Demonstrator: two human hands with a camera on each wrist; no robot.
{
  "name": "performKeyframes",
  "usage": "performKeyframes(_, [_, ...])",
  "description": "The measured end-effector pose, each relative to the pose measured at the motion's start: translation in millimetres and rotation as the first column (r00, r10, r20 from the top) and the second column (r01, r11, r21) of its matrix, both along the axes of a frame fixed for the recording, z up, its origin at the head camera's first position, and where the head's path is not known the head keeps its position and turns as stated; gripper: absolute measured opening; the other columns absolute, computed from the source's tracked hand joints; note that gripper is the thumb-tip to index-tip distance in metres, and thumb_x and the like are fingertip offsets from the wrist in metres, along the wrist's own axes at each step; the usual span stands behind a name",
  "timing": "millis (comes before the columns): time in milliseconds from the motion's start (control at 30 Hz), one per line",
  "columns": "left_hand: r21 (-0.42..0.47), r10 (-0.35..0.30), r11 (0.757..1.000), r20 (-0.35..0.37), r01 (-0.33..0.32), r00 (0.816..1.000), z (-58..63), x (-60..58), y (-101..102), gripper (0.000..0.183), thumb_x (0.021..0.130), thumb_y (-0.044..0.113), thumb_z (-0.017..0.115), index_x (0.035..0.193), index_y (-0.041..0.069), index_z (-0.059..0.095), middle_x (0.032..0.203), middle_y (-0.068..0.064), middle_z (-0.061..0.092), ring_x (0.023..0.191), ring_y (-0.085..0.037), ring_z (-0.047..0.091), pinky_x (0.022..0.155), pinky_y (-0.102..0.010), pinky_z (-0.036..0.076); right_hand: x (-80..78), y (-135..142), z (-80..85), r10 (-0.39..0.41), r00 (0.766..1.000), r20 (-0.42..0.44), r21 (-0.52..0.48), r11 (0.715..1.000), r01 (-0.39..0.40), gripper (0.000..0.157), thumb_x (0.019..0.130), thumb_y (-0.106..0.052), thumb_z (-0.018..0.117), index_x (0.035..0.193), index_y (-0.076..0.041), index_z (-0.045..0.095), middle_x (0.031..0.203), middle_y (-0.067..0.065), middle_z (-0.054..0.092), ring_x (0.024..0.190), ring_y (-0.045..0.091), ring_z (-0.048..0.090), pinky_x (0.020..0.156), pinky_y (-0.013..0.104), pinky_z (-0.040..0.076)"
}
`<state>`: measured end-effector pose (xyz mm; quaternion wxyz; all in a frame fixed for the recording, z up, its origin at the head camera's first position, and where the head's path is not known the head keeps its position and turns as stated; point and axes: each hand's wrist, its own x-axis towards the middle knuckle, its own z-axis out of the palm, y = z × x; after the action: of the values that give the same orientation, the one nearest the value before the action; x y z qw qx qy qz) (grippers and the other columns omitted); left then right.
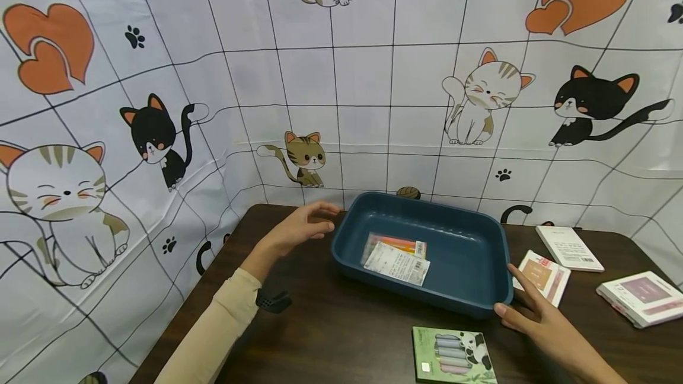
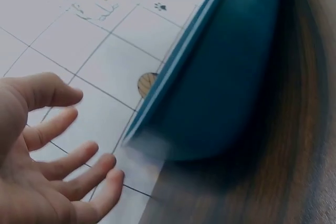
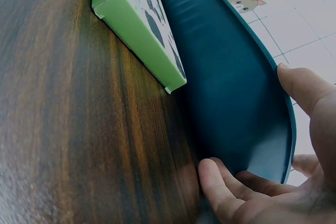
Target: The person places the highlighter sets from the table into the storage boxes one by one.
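A dark blue plastic tray (image 1: 459, 236) stands on the brown table, angled a little. Inside it, toward its left, lie a white printed slip (image 1: 397, 264) and a clear packet with an orange strip (image 1: 408, 245). My right hand (image 1: 539, 319) holds the tray's near right corner, thumb at the rim and the other fingers along its right end. In the right wrist view, the fingers (image 3: 215, 184) reach low on the tray's outer wall. My left hand (image 1: 304, 227) is off the tray's left end, its fingers loosely bent with nothing in them.
A green box with a panda and pens printed on it (image 1: 453, 355) lies in front of the tray. Right of the tray are a box with an orange-brown panel (image 1: 539, 274), a white box (image 1: 570, 248) and a box with a mauve panel (image 1: 645, 298). A cat-patterned sheet (image 1: 363, 76) hangs behind the table.
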<state>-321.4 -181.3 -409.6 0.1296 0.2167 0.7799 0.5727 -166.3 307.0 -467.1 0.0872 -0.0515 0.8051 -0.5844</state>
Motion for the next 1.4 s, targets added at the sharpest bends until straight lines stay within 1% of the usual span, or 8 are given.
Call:
performKeyframes(133, [-0.033, 0.032, 0.999, 0.057, -0.030, 0.998, -3.4, 1.1, -1.2, 0.053, 0.101, 0.018, 0.068, 0.148, 0.005, 0.048, 0.148, -0.016, 0.046, 0.128, -0.033, 0.053, 0.097, -0.054, 0.053, -0.1, 0.3, -0.2, -0.003, 1.000, 0.013, 0.003, 1.000, 0.003, 0.092, 0.103, -0.022, 0.065, 0.165, -0.021, -0.002, 0.155, 0.043, 0.015, 0.124, 0.042, 0.057, 0.089, 0.039, 0.058])
performKeyframes(300, [-0.007, 0.038, 0.999, 0.154, -0.037, 0.987, -10.7, 1.8, -0.4, 0.058, 0.102, 0.015, 0.065, 0.154, 0.005, 0.041, 0.151, -0.023, 0.041, 0.128, -0.040, 0.052, 0.090, -0.057, 0.055, -0.3, 0.1, -0.3, 0.001, 1.000, 0.029, -0.004, 1.000, -0.001, 0.093, 0.103, -0.022, 0.065, 0.165, -0.021, -0.003, 0.155, 0.043, 0.014, 0.125, 0.044, 0.055, 0.089, 0.040, 0.058])
performKeyframes(500, [0.054, 0.017, 0.998, 0.279, -0.033, 0.960, -19.1, 2.6, 3.8, 0.060, 0.105, 0.011, 0.058, 0.159, 0.009, 0.033, 0.150, -0.023, 0.041, 0.125, -0.040, 0.054, 0.081, -0.057, 0.059, -0.5, 0.5, -0.7, 0.003, 1.000, 0.019, -0.009, 1.000, -0.003, 0.092, 0.103, -0.021, 0.065, 0.165, -0.020, -0.002, 0.155, 0.044, 0.015, 0.125, 0.043, 0.056, 0.089, 0.039, 0.058])
performKeyframes(667, [0.114, -0.005, 0.993, 0.358, -0.039, 0.934, -27.5, 2.8, 8.0, 0.059, 0.105, 0.010, 0.057, 0.159, 0.013, 0.034, 0.154, -0.021, 0.037, 0.127, -0.042, 0.052, 0.081, -0.059, 0.058, -0.3, 0.8, -1.1, 0.007, 1.000, 0.017, -0.010, 1.000, -0.007, 0.092, 0.103, -0.021, 0.065, 0.165, -0.020, -0.002, 0.155, 0.044, 0.015, 0.126, 0.045, 0.054, 0.089, 0.039, 0.058])
performKeyframes(867, [0.153, -0.016, 0.987, 0.360, -0.042, 0.933, -31.5, 2.1, 10.3, 0.061, 0.104, 0.007, 0.055, 0.160, 0.014, 0.032, 0.157, -0.021, 0.035, 0.128, -0.043, 0.052, 0.081, -0.060, 0.058, -0.1, 1.0, -0.8, 0.009, 1.000, 0.017, -0.004, 1.000, -0.009, 0.091, 0.103, -0.021, 0.065, 0.165, -0.020, -0.002, 0.155, 0.043, 0.015, 0.125, 0.043, 0.055, 0.089, 0.039, 0.058])
performKeyframes(1033, [0.162, -0.001, 0.985, 0.356, -0.060, 0.934, -30.1, 1.2, 9.7, 0.064, 0.103, 0.005, 0.055, 0.161, 0.012, 0.028, 0.155, -0.023, 0.035, 0.127, -0.043, 0.053, 0.081, -0.060, 0.058, -0.3, 0.8, -0.1, 0.008, 1.000, 0.025, 0.003, 1.000, -0.008, 0.093, 0.103, -0.022, 0.065, 0.165, -0.021, -0.003, 0.155, 0.043, 0.014, 0.125, 0.043, 0.056, 0.090, 0.039, 0.058])
performKeyframes(1200, [0.167, 0.009, 0.983, 0.369, -0.076, 0.929, -29.1, 2.0, 8.9, 0.065, 0.103, 0.005, 0.057, 0.161, 0.011, 0.028, 0.154, -0.022, 0.038, 0.126, -0.042, 0.054, 0.082, -0.060, 0.058, -0.9, 0.8, 0.4, 0.006, 1.000, 0.025, 0.005, 1.000, -0.006, 0.093, 0.102, -0.023, 0.066, 0.165, -0.021, -0.003, 0.155, 0.043, 0.014, 0.126, 0.046, 0.054, 0.089, 0.040, 0.058])
performKeyframes(1400, [0.174, -0.007, 0.983, 0.368, -0.061, 0.930, -30.6, 3.9, 9.5, 0.057, 0.104, 0.007, 0.056, 0.157, 0.008, 0.036, 0.153, -0.022, 0.041, 0.127, -0.042, 0.054, 0.082, -0.059, 0.058, -1.1, 1.3, 0.1, 0.007, 1.000, 0.027, 0.005, 1.000, -0.007, 0.093, 0.102, -0.022, 0.066, 0.165, -0.021, -0.003, 0.155, 0.043, 0.013, 0.126, 0.047, 0.054, 0.089, 0.040, 0.058])
